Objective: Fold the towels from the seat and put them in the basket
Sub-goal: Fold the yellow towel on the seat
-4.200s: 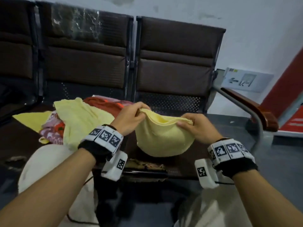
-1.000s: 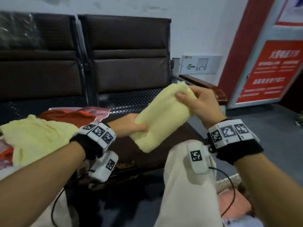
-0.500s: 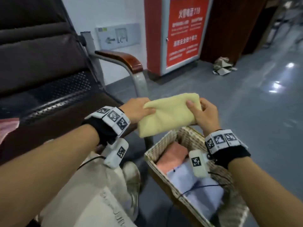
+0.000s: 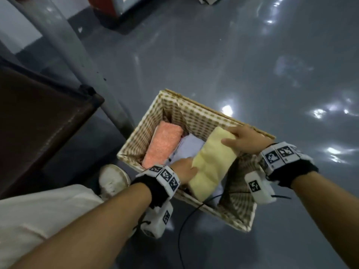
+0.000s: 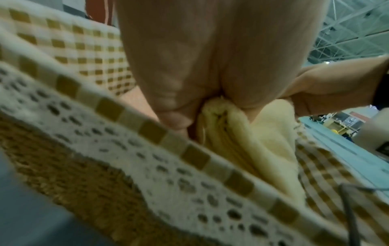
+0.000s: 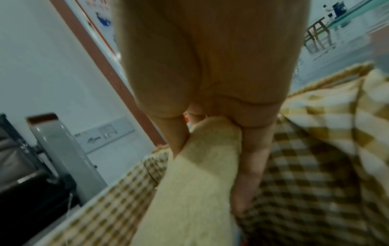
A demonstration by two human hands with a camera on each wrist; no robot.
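The folded yellow towel (image 4: 212, 162) hangs just inside the wicker basket (image 4: 196, 113), over its right half. My left hand (image 4: 184, 168) grips the towel's near left edge, seen in the left wrist view as the yellow towel (image 5: 252, 149) pinched under the fingers. My right hand (image 4: 244, 140) holds the far end, thumb on top; in the right wrist view the yellow towel (image 6: 200, 174) runs between thumb and fingers. A folded orange towel (image 4: 164, 145) and a folded pale lilac towel (image 4: 187, 149) lie in the basket's left part.
The basket has a checked cloth lining (image 6: 315, 166) and a lace trim (image 5: 147, 158) and stands on a shiny grey floor (image 4: 252, 55). The dark seat (image 4: 38, 113) and its metal leg (image 4: 77, 55) are to the left. My white shoe (image 4: 113, 180) touches the basket's near corner.
The view swung from the seat down to the basket. Both hands carried the folded yellow towel rightward and lowered it from above the rim into the basket.
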